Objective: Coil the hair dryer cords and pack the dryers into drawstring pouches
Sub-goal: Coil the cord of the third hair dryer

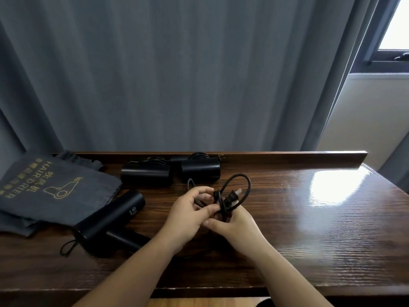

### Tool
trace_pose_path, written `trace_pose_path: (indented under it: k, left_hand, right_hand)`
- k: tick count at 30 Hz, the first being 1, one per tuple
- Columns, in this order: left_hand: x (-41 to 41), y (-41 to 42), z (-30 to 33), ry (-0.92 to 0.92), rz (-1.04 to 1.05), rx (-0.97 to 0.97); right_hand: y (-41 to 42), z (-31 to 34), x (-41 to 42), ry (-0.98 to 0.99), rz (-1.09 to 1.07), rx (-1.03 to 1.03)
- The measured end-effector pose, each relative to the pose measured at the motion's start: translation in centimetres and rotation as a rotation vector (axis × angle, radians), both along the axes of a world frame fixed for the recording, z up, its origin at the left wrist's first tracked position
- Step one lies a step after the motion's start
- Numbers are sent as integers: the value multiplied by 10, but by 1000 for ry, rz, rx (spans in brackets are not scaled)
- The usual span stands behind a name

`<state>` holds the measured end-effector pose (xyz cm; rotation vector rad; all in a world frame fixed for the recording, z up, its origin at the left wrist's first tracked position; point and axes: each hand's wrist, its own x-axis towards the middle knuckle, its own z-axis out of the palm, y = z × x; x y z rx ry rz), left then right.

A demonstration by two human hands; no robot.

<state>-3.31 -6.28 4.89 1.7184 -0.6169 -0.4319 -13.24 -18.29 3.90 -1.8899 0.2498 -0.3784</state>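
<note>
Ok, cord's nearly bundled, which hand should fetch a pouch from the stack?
Left, probably. The drawstring pouches lie at the table's left end, on that hand's side. The left hand only steadies the cord; the right hand grips the coil beside the plug.

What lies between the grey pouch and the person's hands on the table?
In the head view, a black hair dryer lies on the table between the grey pouch and the left hand, its handle reaching under the left forearm.

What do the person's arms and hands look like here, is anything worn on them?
Both forearms are bare, with no sleeve in view. The left hand and right hand wear no gloves, and no ring, watch or bracelet shows.
</note>
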Motion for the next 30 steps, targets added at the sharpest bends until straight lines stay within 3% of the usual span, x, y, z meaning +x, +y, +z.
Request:
trace_pose_path:
  k: [4, 12, 15, 17, 22, 27, 30]
  left_hand:
    - [2, 2, -2, -110, -93, 161]
    - [13, 18, 2, -427, 17, 342]
    - [22, 29, 3, -703, -65, 486]
    - [27, 37, 9, -749, -139, 488]
    - [49, 59, 17, -476, -199, 302]
    - [68, 62, 25, 57, 101, -151]
    - [77, 54, 19, 181, 266, -155]
  right_hand:
    - [0, 0, -3, 28, 79, 14]
    - [-11, -10, -2, 129, -219, 43]
    - [-16, -13, -4, 127, -282, 76]
    - [-16, -15, -3, 113, -315, 112]
    - [-23, -21, 0, 62, -395, 261]
    - [-34, -24, 2, 86, -413, 506]
    - [-37, -23, -1, 60, -370, 578]
